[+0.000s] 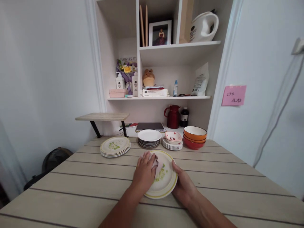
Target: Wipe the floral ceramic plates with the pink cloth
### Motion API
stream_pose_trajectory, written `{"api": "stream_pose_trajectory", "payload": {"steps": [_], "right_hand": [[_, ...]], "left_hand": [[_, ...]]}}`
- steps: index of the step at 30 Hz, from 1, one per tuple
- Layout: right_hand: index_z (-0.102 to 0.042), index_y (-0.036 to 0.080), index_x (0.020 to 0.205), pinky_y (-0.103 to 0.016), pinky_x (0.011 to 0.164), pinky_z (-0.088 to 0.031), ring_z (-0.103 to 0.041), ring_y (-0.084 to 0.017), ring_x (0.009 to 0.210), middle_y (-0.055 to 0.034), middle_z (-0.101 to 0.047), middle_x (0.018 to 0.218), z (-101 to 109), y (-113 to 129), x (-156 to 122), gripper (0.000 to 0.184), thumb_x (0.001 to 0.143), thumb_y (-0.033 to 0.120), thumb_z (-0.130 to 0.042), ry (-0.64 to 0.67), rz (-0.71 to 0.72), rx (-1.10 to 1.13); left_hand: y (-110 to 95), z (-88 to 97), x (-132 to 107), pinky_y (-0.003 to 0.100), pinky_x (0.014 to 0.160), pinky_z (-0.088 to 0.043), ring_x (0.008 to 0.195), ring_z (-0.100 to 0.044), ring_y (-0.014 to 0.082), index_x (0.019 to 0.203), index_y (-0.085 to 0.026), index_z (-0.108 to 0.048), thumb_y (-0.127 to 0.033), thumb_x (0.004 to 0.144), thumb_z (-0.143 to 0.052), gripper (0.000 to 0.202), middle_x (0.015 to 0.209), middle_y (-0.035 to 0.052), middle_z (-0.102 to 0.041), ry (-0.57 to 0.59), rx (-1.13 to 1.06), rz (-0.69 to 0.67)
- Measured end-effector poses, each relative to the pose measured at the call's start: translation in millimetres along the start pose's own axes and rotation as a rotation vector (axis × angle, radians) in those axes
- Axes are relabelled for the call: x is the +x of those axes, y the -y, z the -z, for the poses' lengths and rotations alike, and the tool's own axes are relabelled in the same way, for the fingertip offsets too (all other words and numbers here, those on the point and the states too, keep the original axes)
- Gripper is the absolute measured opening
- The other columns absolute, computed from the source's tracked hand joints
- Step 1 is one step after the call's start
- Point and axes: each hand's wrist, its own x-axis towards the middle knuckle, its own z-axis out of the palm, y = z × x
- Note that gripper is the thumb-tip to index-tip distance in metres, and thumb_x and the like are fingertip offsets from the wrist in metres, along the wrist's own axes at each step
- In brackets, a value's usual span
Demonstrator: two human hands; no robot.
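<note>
A cream plate with a yellow rim and green flower print is tilted up above the table in front of me. My right hand grips its right edge, thumb on the rim and fingers behind. Against the plate's upper left face, my left hand presses a crumpled pale cloth, its fingers bent over it. Left of the hands sits a stack of matching plates. Farther back stand white plates with dark undersides, small dishes and orange and red bowls.
The slatted wooden table reaches back to a white shelf unit. A small raised wooden stand is at the back left. Behind the dishes are a dark laptop-like slab, a red jug and a dark bottle.
</note>
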Motion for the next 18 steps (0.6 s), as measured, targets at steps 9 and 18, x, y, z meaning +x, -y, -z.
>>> {"api": "stream_pose_trajectory", "payload": {"steps": [9, 18], "right_hand": [[-0.067, 0.008, 0.103, -0.039, 0.097, -0.047, -0.069, -0.024, 0.096, -0.0148, -0.075, 0.096, 9.1, 11.4, 1.9, 0.035, 0.091, 0.035, -0.048, -0.075, 0.081, 0.027], [-0.063, 0.009, 0.117, -0.04, 0.099, -0.045, -0.068, -0.023, 0.099, -0.0136, -0.075, 0.101, 5.0, 4.0, -1.1, 0.041, 0.09, 0.037, -0.05, 0.011, 0.034, -0.051]], "left_hand": [[-27.6, 7.1, -12.0, 0.05, 0.116, -0.022, 0.143, -0.022, 0.0231, 0.141, -0.03, -0.04, -0.023, 0.087, -0.048, 0.056, 0.156, 0.0041, -0.029, 0.169, -0.163, -0.352], [-19.3, 5.5, -6.3, 0.059, 0.115, -0.014, 0.145, -0.016, 0.0274, 0.144, -0.035, -0.034, -0.02, 0.085, -0.049, 0.063, 0.158, 0.0036, -0.023, 0.083, -0.07, -0.188]]}}
